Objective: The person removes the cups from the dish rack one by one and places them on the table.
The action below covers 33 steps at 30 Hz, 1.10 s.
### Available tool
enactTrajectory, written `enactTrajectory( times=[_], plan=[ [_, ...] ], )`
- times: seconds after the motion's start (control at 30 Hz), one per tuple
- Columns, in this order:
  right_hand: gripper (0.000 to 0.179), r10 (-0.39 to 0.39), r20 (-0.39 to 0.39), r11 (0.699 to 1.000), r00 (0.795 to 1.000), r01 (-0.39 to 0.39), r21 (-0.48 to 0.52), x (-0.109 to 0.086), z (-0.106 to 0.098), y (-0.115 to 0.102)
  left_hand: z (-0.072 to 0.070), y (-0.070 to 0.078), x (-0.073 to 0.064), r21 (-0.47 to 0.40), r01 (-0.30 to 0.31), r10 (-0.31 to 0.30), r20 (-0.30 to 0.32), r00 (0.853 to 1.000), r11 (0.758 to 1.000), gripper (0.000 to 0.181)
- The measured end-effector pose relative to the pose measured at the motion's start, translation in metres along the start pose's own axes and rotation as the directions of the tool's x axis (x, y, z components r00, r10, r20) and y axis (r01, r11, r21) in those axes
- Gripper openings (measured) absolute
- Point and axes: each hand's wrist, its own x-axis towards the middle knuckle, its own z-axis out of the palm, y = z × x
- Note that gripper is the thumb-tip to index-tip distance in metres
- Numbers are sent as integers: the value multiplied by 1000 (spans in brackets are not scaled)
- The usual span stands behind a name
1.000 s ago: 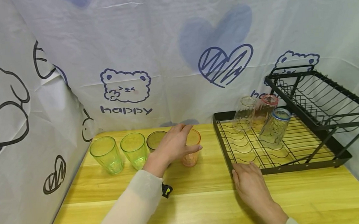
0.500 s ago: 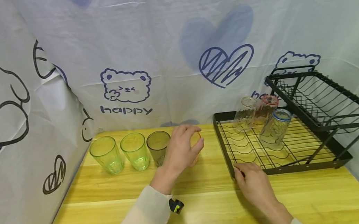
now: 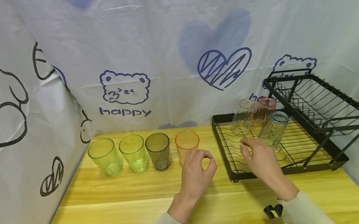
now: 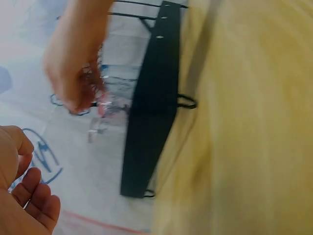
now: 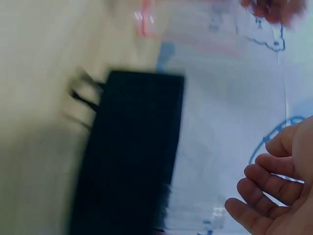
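Note:
My left hand [image 3: 196, 175] is in front of the orange glass [image 3: 187, 142], overlapping its lower part in the head view. Its thumb and forefinger bend toward each other around an empty gap. Left of that glass stand a smoky grey glass [image 3: 158, 150] and two green glasses [image 3: 134, 151], all upright with mouths up. My right hand [image 3: 262, 158] hovers over the front left of the black dish rack [image 3: 308, 168], fingers loosely bent and holding nothing. In the right wrist view the rack's dark side [image 5: 132, 152] is beside that hand's relaxed fingers [image 5: 264, 176].
Three glasses stand in the rack's lower tray: a clear one [image 3: 243, 118], one with a pink ring [image 3: 262, 113] and one with a blue ring [image 3: 272, 129]. An upper wire shelf [image 3: 325, 98] rises at right. A printed cloth [image 3: 169, 57] hangs behind the wooden table [image 3: 127, 212].
My left hand has drawn back toward me from the orange glass, which shows uncovered at its rim. My right hand has left the rack's front corner and moved up over the tray.

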Motion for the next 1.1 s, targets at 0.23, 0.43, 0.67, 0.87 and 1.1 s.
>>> enactTrajectory(
  times=[0.23,0.43,0.67,0.87,1.1],
  plan=[
    [45,51,14,998,999,-50,-44,72,-7,21,23,-2,-9,7,197,-194,202,960,980,5],
    [63,145,74,988,987,-140,-62,118,0,43,38,0,-6,-22,312,-293,286,912,950,5],
    [70,250,180,967,951,-237,-90,145,10,57,48,2,-3,-17,383,-348,381,856,924,20],
    [76,298,216,954,930,-280,-109,152,17,61,54,-1,-1,-15,405,-365,406,838,914,24],
    [74,335,197,941,921,-319,-110,148,24,56,57,-6,0,5,410,-373,420,827,912,30]
  ],
)
